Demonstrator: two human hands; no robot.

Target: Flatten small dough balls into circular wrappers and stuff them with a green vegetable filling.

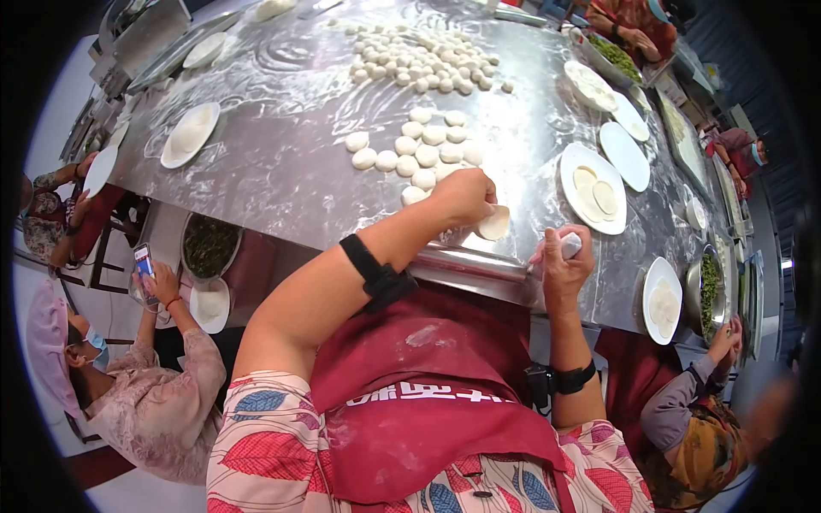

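My left hand (466, 198) is closed in a pinch on the edge of a thin round dough wrapper (493, 224), low over the steel table. My right hand (567, 265) is wrapped round a pale handle, which looks like that of a rolling pin (475, 267); its shiny metal cylinder lies along the table's front edge. Just beyond my left hand are several flattened dough pieces (427, 156). A white oval plate (568, 162) with rolled wrappers (594, 192) lies to the right, beyond my right hand.
Many small dough balls (419, 60) cover the far middle of the floured table (282, 145). Plates of flour (190, 135) and of wrappers (663, 308) stand at both sides. A bowl of green filling (710, 291) is at right. Co-workers sit around; one at left holds a phone (144, 267).
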